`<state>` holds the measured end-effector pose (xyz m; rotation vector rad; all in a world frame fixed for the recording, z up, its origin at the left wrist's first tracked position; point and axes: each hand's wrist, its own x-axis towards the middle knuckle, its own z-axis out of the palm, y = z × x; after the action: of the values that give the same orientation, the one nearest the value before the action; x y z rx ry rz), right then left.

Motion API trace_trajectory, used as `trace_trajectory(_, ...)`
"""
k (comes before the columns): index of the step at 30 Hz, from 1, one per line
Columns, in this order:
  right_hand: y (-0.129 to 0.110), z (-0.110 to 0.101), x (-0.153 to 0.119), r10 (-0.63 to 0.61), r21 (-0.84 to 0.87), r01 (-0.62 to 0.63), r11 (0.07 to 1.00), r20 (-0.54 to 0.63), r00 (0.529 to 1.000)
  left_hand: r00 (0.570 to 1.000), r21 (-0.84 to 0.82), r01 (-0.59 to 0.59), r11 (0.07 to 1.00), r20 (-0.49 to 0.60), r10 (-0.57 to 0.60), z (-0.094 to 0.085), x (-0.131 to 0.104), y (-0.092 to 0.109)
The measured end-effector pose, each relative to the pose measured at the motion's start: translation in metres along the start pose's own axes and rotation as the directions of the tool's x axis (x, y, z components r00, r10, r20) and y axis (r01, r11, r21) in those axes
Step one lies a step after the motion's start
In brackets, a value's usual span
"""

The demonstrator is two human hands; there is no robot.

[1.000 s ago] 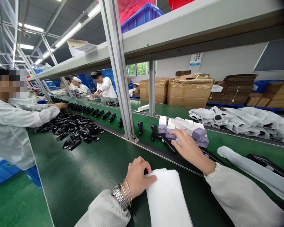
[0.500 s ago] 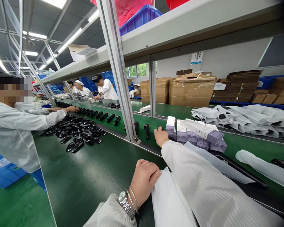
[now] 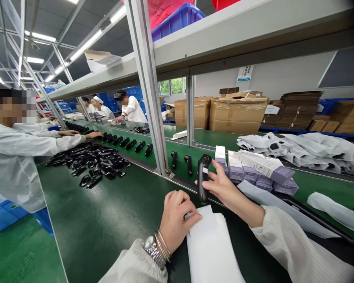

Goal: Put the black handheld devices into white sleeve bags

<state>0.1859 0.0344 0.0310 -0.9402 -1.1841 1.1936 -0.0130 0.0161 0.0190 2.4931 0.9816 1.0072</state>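
My right hand [image 3: 225, 188] grips a black handheld device [image 3: 203, 184] with a bent head and a small white label, raised above the front edge of the line. Just below and to the left, my left hand [image 3: 177, 220] pinches the top edge of a white flat sleeve [image 3: 214, 251], which looks like thin cloth or paper in layers. Its fingers are closed on that edge; the sleeve's lower end runs out of view. Two similar black devices [image 3: 188, 165] stand on the green belt behind. Beside my right hand lie stacked purple-and-white boxes [image 3: 255, 173].
A metal post [image 3: 146, 86] rises at centre, under a long overhead shelf [image 3: 238, 39]. Black parts [image 3: 97, 161] are heaped at left, where a co-worker [image 3: 14, 157] reaches over. White bags [image 3: 306, 153] lie piled at right, with a long black strip [image 3: 312, 216] nearer me.
My right hand has taken hold of a black device from the belt and lifted it back towards me. My left hand stays on the white sleeve, its fingers slightly shifted.
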Motion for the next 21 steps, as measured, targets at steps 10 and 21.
trace_trajectory(10, 0.006, 0.007, -0.023, -0.036, 0.123, 0.028, 0.992, 0.065, 0.997, 1.000, -0.121, 0.008, 0.993, -0.022, -0.011, -0.002, 0.002, 0.012)
trace_trajectory(21, 0.015, 0.037, -0.048, 0.213, 0.196, -0.329, 0.924, 0.451, 0.867, 0.933, -0.365, 0.194, 0.910, -0.219, -0.287, -0.005, 0.005, 0.010)
